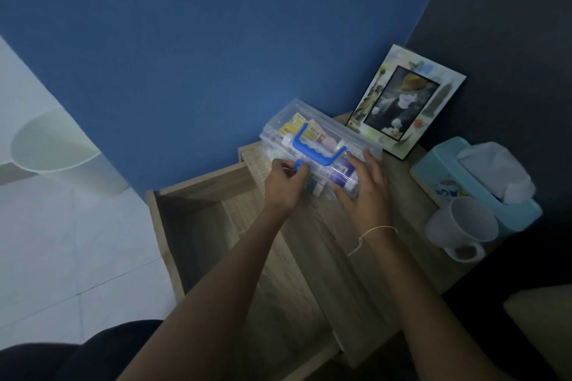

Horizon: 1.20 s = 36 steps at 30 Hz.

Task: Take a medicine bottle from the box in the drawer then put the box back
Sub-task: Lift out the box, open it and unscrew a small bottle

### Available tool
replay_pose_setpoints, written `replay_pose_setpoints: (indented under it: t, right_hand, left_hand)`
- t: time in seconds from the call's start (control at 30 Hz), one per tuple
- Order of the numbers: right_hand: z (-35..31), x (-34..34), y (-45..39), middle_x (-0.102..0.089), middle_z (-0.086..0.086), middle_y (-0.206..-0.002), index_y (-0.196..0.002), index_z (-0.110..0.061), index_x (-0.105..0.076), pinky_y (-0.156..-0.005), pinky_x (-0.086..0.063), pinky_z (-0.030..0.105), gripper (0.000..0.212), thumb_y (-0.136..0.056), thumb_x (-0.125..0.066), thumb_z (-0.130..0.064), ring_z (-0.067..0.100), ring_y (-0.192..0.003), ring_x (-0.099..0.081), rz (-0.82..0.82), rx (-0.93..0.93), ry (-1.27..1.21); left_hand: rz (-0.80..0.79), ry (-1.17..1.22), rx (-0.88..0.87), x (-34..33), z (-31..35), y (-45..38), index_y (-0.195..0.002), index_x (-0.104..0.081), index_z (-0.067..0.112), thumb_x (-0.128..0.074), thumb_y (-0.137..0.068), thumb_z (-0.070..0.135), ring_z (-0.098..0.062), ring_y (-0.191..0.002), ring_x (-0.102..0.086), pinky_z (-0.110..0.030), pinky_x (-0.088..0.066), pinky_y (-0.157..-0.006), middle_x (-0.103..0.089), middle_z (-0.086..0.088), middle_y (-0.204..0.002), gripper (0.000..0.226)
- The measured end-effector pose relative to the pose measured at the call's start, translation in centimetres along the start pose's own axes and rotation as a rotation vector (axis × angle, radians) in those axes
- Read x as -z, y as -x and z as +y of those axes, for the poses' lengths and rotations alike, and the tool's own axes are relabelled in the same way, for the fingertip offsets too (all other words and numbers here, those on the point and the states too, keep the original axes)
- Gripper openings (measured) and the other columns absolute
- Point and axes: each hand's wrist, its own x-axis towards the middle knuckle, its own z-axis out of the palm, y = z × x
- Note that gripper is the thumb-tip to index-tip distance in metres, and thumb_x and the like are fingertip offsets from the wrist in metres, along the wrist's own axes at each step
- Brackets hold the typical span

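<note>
A clear plastic box point(337, 133) with a blue handle point(312, 151) rests on the wooden nightstand top point(405, 195), its lid down. Packets and bottles show through its walls, one with a purple label point(348, 175). My left hand point(283, 185) pinches the blue latch point(299, 168) on the box's near side. My right hand point(363, 192) lies spread on the box's right end, steadying it. The wooden drawer point(198, 226) stands pulled out to the left of the box, its inside dark.
A picture frame point(405, 102) leans in the corner behind the box. A teal tissue box point(483, 182) and a white mug point(461, 226) sit on the nightstand at the right. A white bin point(58, 148) stands on the tiled floor at the left.
</note>
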Motion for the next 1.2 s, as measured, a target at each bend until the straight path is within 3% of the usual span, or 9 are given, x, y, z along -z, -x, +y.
replay_pose_setpoints:
  t: [0.1,0.27,0.5,0.67,0.8,0.93,1.03,1.07,1.2]
  right_hand:
    - [-0.1,-0.1,0.0,-0.027,0.010,-0.157,-0.137,-0.018,-0.047,-0.107,-0.042,0.054,0.059,-0.083,-0.072,-0.024,0.030,-0.147,-0.018,0.004,0.003,-0.004]
    - [-0.3,0.0,0.1,-0.027,0.009,-0.157,-0.138,-0.018,-0.045,-0.109,-0.041,0.052,0.061,-0.083,-0.071,-0.025,0.029,-0.147,-0.017,-0.004,-0.008,-0.005]
    - [-0.5,0.1,0.1,-0.026,0.009,-0.157,-0.138,-0.018,-0.045,-0.109,-0.041,0.053,0.061,-0.083,-0.071,-0.022,0.030,-0.148,-0.016,-0.011,-0.017,-0.012]
    - [-0.5,0.2,-0.1,-0.027,0.009,-0.156,-0.137,-0.018,-0.046,-0.110,-0.040,0.051,0.059,-0.083,-0.071,-0.021,0.029,-0.147,-0.018,-0.012,-0.018,-0.019]
    - [-0.4,0.2,-0.1,-0.027,0.009,-0.156,-0.138,-0.017,-0.045,-0.111,-0.039,0.052,0.061,-0.083,-0.072,-0.020,0.030,-0.147,-0.018,-0.028,-0.019,-0.025]
    - [-0.5,0.4,-0.2,-0.027,0.009,-0.156,-0.136,-0.017,-0.047,-0.113,-0.036,0.050,0.059,-0.082,-0.072,-0.018,0.029,-0.147,-0.019,-0.034,-0.021,-0.029]
    - [-0.4,0.5,-0.2,-0.026,0.008,-0.156,-0.135,-0.017,-0.047,-0.114,-0.035,0.050,0.058,-0.082,-0.072,-0.018,0.028,-0.147,-0.017,-0.050,-0.034,-0.021]
    - [-0.4,0.5,-0.2,-0.025,0.007,-0.157,-0.136,-0.018,-0.047,-0.113,-0.035,0.050,0.059,-0.082,-0.072,-0.018,0.027,-0.147,-0.017,-0.061,-0.037,-0.020]
    - [-0.5,0.7,-0.4,-0.024,0.007,-0.157,-0.135,-0.019,-0.046,-0.112,-0.037,0.049,0.059,-0.082,-0.072,-0.016,0.027,-0.147,-0.018,-0.088,-0.049,0.007]
  left_hand:
    - [0.009,0.015,0.065,-0.1,0.7,-0.3,-0.102,-0.051,0.015,-0.058,-0.086,0.041,-0.005,-0.076,-0.052,-0.020,-0.040,-0.058,-0.054,0.007,-0.086,0.031]
    - [-0.025,0.120,0.180,-0.1,1.7,-0.7,-0.067,-0.053,0.019,-0.055,-0.086,0.036,-0.016,-0.074,-0.057,-0.027,-0.045,-0.063,-0.057,0.001,-0.073,0.025]
    - [-0.079,0.193,0.269,0.1,1.6,-1.4,-0.080,-0.059,0.017,-0.056,-0.087,0.033,-0.014,-0.076,-0.062,-0.024,-0.050,-0.063,-0.063,0.000,-0.082,0.018]
    - [-0.122,0.191,0.328,0.5,1.7,-1.9,-0.084,-0.061,0.014,-0.059,-0.081,0.031,-0.020,-0.086,-0.065,-0.033,-0.055,-0.079,-0.065,-0.005,-0.088,0.017]
    - [-0.106,0.169,0.378,0.9,2.6,-1.9,-0.080,-0.056,0.015,-0.063,-0.079,0.029,-0.017,-0.073,-0.062,-0.026,-0.051,-0.058,-0.061,-0.004,-0.083,0.015]
    - [-0.107,0.103,0.399,1.1,4.3,-1.3,-0.079,-0.051,0.016,-0.061,-0.084,0.030,-0.014,-0.067,-0.059,-0.023,-0.047,-0.050,-0.057,-0.003,-0.079,0.018]
    - [-0.086,0.090,0.393,1.4,4.7,-0.7,-0.074,-0.052,0.013,-0.057,-0.085,0.010,-0.014,-0.061,-0.058,-0.021,-0.050,-0.041,-0.057,-0.006,-0.075,0.012]
    - [-0.088,0.092,0.382,1.5,4.4,-0.6,-0.073,-0.055,0.011,-0.056,-0.082,0.003,-0.015,-0.061,-0.059,-0.020,-0.052,-0.043,-0.059,-0.008,-0.076,0.013]
    - [-0.088,0.062,0.301,2.0,3.0,-0.1,-0.079,-0.062,0.012,-0.068,-0.080,0.006,-0.022,-0.079,-0.062,-0.037,-0.056,-0.079,-0.064,-0.014,-0.090,0.008]
